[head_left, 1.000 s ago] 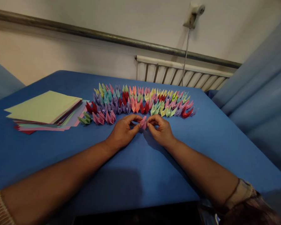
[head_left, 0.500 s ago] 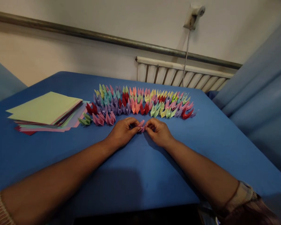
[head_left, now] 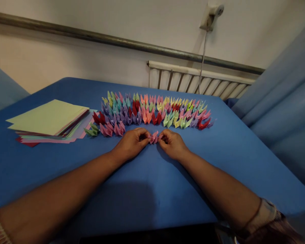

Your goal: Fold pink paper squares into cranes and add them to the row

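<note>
A small pink origami crane (head_left: pixel 154 137) is held between my two hands, low over the blue table. My left hand (head_left: pixel 134 142) pinches its left side between thumb and fingers. On the opposite side my right hand (head_left: pixel 172 142) pinches the crane's right side the same way. The fingertips cover both ends of the paper, so only its middle shows. Just beyond my hands stand rows of folded cranes (head_left: pixel 147 117) in many colours. A pink crane (head_left: pixel 119 128) is nearest to my left hand.
At the left lies a stack of coloured paper sheets (head_left: pixel 51 118), pale green on top. The blue table (head_left: pixel 218 162) reaches back toward a wall with a metal rail (head_left: pixel 112 40) and a radiator (head_left: pixel 183 73). A blue curtain (head_left: pixel 287 88) hangs at the right.
My hands have drawn slightly apart, and more of the pink crane shows between them, spread wider. The rows of cranes and the paper stack stay where they were.
</note>
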Available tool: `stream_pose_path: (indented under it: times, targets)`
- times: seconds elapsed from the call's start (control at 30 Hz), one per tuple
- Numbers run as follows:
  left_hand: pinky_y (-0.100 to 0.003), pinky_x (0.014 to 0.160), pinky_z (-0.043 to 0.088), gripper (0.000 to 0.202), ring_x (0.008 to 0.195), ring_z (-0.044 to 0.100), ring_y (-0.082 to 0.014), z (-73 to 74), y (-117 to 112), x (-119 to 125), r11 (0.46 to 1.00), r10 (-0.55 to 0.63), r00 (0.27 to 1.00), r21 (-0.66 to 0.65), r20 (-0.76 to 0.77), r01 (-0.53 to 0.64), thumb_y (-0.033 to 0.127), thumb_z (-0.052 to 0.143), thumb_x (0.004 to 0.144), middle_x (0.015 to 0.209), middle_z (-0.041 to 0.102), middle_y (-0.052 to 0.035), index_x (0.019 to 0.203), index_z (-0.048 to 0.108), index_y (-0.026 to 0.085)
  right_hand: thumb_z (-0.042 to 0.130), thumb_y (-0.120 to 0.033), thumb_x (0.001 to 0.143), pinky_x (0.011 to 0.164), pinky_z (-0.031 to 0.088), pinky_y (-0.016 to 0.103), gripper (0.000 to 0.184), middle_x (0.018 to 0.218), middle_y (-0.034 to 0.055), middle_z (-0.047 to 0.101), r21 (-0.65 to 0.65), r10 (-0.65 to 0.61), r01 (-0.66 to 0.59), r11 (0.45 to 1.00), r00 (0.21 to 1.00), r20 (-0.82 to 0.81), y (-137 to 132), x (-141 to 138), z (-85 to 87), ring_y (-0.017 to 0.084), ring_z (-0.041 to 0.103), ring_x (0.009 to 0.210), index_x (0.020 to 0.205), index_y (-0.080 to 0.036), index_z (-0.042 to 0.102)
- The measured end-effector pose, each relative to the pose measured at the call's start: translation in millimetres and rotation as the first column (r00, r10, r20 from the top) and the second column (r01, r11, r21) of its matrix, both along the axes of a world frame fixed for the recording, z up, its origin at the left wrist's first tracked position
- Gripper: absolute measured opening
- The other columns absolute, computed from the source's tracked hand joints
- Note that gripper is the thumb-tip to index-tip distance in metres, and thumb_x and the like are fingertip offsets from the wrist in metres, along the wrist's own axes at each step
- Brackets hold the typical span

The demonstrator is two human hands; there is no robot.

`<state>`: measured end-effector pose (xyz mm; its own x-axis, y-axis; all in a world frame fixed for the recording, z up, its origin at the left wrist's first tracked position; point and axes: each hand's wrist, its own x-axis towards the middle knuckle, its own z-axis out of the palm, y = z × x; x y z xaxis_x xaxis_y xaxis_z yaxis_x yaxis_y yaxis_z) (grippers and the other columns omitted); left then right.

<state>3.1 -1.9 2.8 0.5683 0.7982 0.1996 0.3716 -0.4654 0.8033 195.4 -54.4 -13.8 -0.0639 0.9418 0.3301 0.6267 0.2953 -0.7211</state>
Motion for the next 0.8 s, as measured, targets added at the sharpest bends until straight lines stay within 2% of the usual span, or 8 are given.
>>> stream_pose_path:
  times: [0.17, 0.33, 0.6, 0.8]
  targets:
    - [-0.030, 0.071, 0.049, 0.013, 0.075, 0.063, -0.0182, 0.2, 5.6, -5.0, 1.000, 0.016, 0.993, 0.019, -0.119, -0.014, 0.029, 0.062, 0.081, 0.080, 0.067, -0.0018, 0.085, 0.069, 0.019, 0.057, -0.013, 0.079, 0.061, 0.039, 0.024, 0.007, 0.071, -0.0018, 0.059, -0.071, -0.049, 0.053, 0.996, 0.997, 0.066, 0.1, 1.4, 2.8, 0.012, 0.053, 0.062, 0.077, -0.020, 0.058]
    - [-0.031, 0.075, 0.048, 0.014, 0.082, 0.063, -0.0204, 3.1, 9.7, -8.8, 0.995, 0.033, 0.975, 0.100, -0.219, -0.011, 0.030, 0.063, 0.080, 0.085, 0.067, -0.0038, 0.084, 0.070, 0.018, 0.059, -0.015, 0.081, 0.063, 0.039, 0.026, 0.007, 0.075, -0.0004, 0.059, -0.096, -0.071, 0.082, 0.992, 0.990, 0.118, 2.0, 3.9, 3.2, 0.013, 0.054, 0.067, 0.076, -0.019, 0.059]
    - [-0.038, 0.088, 0.047, 0.009, 0.094, 0.064, -0.0235, 0.5, 15.2, -10.1, 0.987, 0.030, 0.965, 0.162, -0.260, 0.013, 0.023, 0.062, 0.077, 0.097, 0.069, -0.0058, 0.073, 0.069, 0.019, 0.062, -0.014, 0.080, 0.067, 0.041, 0.027, 0.009, 0.079, 0.0008, 0.059, -0.119, -0.088, 0.103, 0.988, 0.988, 0.128, 3.6, 7.7, -1.0, 0.014, 0.054, 0.070, 0.073, -0.019, 0.060]
    - [-0.042, 0.094, 0.046, 0.011, 0.101, 0.063, -0.0273, 3.8, 12.5, -7.5, 0.987, 0.063, 0.957, 0.161, -0.283, -0.018, 0.026, 0.063, 0.075, 0.104, 0.069, -0.0082, 0.069, 0.067, 0.019, 0.063, -0.015, 0.080, 0.069, 0.041, 0.028, 0.008, 0.080, 0.0012, 0.059, -0.122, -0.106, 0.125, 0.985, 0.983, 0.153, 4.2, 8.1, -3.3, 0.014, 0.053, 0.071, 0.074, -0.019, 0.061]
